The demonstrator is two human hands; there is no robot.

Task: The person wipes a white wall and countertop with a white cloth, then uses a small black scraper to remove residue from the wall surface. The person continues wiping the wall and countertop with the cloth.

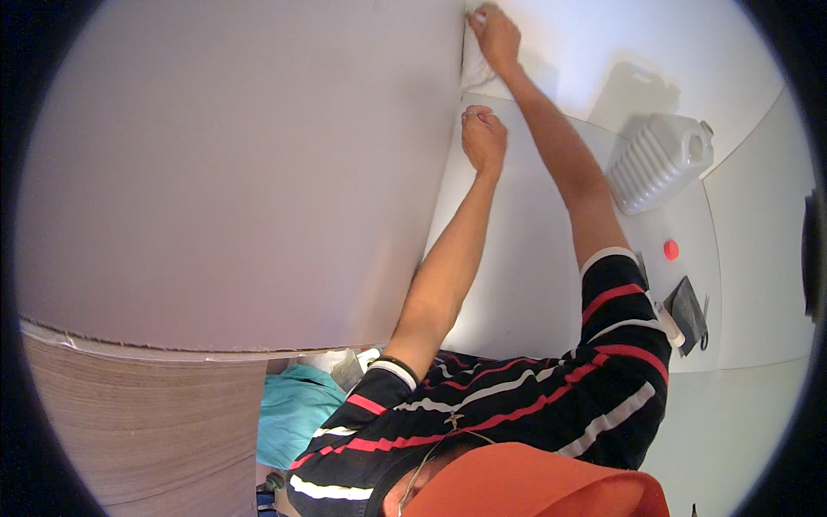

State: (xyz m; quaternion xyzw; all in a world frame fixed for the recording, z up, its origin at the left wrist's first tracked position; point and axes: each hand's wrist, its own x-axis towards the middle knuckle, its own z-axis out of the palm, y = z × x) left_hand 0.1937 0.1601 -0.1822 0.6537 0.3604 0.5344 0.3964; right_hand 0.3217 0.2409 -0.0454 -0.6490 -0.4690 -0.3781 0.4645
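My right hand point(499, 40) is at the top, close beside the edge of the large pale panel point(245, 174). Its fingers are curled around a small white thing, mostly hidden by them. A crumpled white patch, perhaps cloth point(475, 70), lies just below that hand against the panel. My left hand point(484, 141) is lower, over the white surface point(517, 258) and near the same panel edge. Its fingers are bent in, with a thin light line across them. Whether that is a ring or something held, I cannot tell.
A ribbed translucent plastic jug point(662, 165) stands on the right, beyond my right forearm. Nearby are a red cap point(671, 250), a dark flat piece point(686, 316) and a pale tube point(670, 326). Wood-grain board point(142, 426) and turquoise fabric point(298, 413) are at lower left.
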